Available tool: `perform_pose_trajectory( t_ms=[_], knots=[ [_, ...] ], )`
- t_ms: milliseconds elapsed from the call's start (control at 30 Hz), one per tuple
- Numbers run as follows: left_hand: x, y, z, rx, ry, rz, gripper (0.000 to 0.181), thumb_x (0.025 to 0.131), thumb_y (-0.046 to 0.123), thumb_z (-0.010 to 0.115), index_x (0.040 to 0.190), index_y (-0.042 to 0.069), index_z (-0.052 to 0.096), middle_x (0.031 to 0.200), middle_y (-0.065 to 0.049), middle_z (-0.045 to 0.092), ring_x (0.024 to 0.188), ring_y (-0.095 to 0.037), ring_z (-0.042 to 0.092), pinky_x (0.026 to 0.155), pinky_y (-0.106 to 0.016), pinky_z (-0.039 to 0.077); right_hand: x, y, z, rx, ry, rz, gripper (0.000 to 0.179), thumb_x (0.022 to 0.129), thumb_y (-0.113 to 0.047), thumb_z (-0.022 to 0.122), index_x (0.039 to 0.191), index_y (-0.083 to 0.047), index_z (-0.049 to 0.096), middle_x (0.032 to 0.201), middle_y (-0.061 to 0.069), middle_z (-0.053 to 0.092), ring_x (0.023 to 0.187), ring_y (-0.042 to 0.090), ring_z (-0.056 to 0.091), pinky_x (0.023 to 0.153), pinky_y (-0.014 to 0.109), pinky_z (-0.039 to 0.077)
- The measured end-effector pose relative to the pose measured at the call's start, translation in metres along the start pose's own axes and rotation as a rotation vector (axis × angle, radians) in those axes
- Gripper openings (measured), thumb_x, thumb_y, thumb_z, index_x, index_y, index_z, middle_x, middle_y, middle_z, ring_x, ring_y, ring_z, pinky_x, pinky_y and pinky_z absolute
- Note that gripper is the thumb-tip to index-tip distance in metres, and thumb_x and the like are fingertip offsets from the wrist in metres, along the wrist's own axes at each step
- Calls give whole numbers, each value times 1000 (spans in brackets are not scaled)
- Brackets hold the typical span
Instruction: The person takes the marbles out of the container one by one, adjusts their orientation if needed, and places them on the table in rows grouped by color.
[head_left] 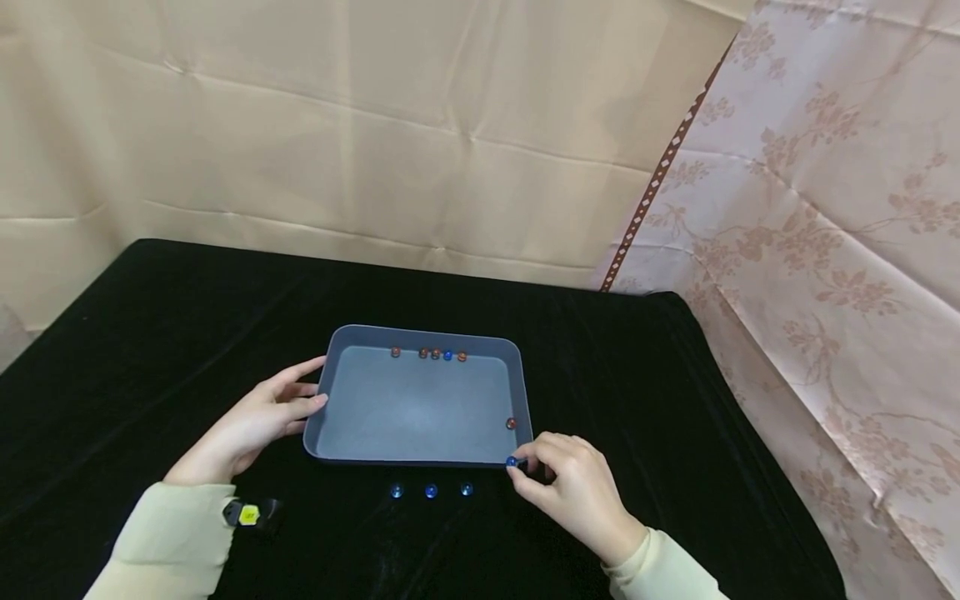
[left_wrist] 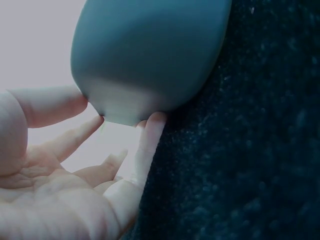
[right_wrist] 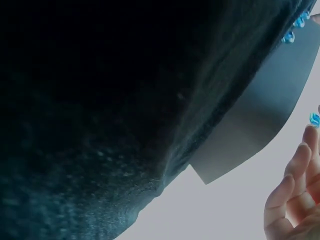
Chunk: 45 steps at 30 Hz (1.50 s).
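While the left hand (head_left: 258, 425) rests its fingertips against the left side of the tray (head_left: 420, 408), its fingers fairly straight and apart, the right hand (head_left: 566, 483) pinches a blue marble (head_left: 512, 461) at the tray's near right corner. Whether that marble touches the rim is hard to tell; its lower side is partly hidden by the thumb, and in the right wrist view the picture's edge cuts off both marble and hand. The tray stands on the black-covered bench (head_left: 187, 333). Inside, along its far wall, four brown marbles (head_left: 430, 353) and a blue one (head_left: 447, 355) form a broken line; another brown marble (head_left: 512, 423) sits by its right wall. Three more blue marbles (head_left: 431, 492) are spaced in a row just in front of the tray; the right wrist view shows them tiny, in its upper corner. The left wrist view loses the tray's upper part past the frame and shows none of its inside. Both sleeves (head_left: 176, 533) are cropped. Left of and nearer than the tray, a wrist gadget (head_left: 231, 512) bears a yellow label (head_left: 249, 515) with dark marks too small to read.
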<state>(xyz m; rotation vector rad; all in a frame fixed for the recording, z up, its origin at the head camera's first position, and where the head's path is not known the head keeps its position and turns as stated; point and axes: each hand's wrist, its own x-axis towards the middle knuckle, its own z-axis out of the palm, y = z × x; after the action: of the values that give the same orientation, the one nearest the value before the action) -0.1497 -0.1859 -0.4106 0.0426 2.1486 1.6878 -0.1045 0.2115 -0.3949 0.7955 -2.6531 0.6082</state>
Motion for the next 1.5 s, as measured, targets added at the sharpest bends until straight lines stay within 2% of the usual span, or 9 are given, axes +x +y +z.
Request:
perform_pose_trajectory(
  t_ms=[233, 467, 767, 967, 1500],
  knots=[
    [0, -1, 1, 5, 4, 2, 70, 103, 31, 52, 160, 14, 13, 149, -32, 34, 128, -40, 51, 104, -51, 50, -7, -1, 2, -1, -17, -53, 11, 76, -22, 83, 82, -24, 73, 64, -21, 48, 57, -10, 36, 53, 11, 35],
    [0, 0, 2, 8, 7, 5, 71, 103, 30, 53, 160, 14, 14, 148, -32, 35, 127, -38, 52, 103, -51, 50, -11, -2, 4, -19, -61, -63, 8, 78, -23, 81, 84, -24, 75, 58, -24, 43, 53, -11, 30, 49, 7, 29],
    [0, 1, 1, 4, 3, 18, 68, 104, 28, 50, 160, 13, 14, 146, -31, 39, 122, -34, 57, 102, -50, 51, -8, -5, 1, 18, -261, 11, 8, 89, -30, 73, 93, -23, 76, 55, -23, 48, 48, -12, 33, 44, 11, 31],
    [0, 0, 2, 6, 7, 12, 69, 104, 30, 51, 160, 13, 14, 146, -31, 39, 123, -34, 57, 103, -52, 50, -6, -6, 1, 18, -333, 29, 11, 91, -31, 70, 96, -22, 76, 55, -22, 49, 46, -11, 34, 42, 12, 31],
    [0, 1, 3, 17, 18, -3, 70, 103, 29, 52, 160, 14, 14, 147, -32, 38, 124, -36, 55, 104, -54, 49, -4, -4, 8, -76, -384, 2, 10, 88, -27, 73, 94, -20, 76, 53, -19, 51, 46, -9, 32, 43, 12, 29]
  ],
)
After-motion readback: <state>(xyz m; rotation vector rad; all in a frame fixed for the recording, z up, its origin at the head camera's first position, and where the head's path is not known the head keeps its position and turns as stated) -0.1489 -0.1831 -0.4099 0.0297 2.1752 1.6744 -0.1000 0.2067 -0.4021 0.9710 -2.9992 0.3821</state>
